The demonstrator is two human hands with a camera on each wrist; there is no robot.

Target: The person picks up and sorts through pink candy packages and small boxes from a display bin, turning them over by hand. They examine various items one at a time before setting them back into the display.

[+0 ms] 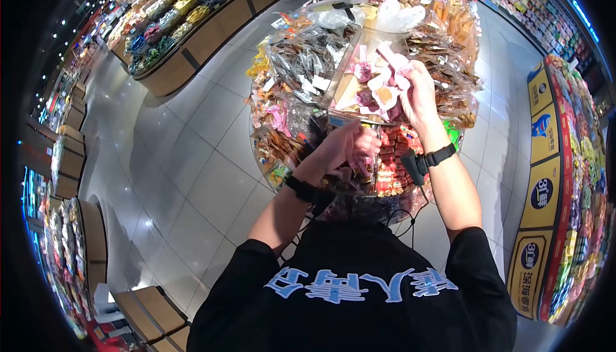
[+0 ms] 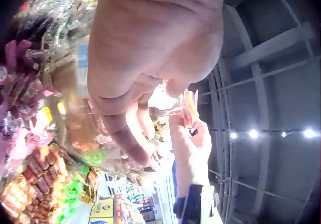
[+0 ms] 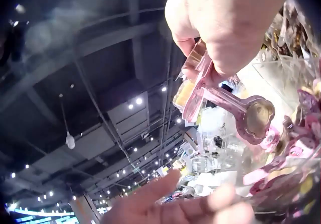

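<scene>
My right hand [image 1: 420, 95] pinches pink, lollipop-shaped packets by their narrow stems, over a clear bin [image 1: 338, 88] at the top of the display. One packet [image 3: 258, 116] shows a rounded flower-like head with a tan middle; another packet [image 3: 194, 96] is seen nearly edge-on. More pink packets [image 1: 363, 71] lie inside the bin. My left hand [image 1: 353, 143] hovers near the bin's front edge, its fingers loosely bent and nothing between them. In the right wrist view, left fingers [image 3: 150, 196] extend below the packets.
Red-wrapped snacks [image 1: 398, 159] fill the lower front tier. Dark bagged snacks [image 1: 298, 63] are piled left of the bin, and brown packaged ones [image 1: 443, 63] to the right. A white plastic bag [image 1: 398, 15] sits behind it. Yellow-panelled shelving [image 1: 536, 179] stands across the right aisle.
</scene>
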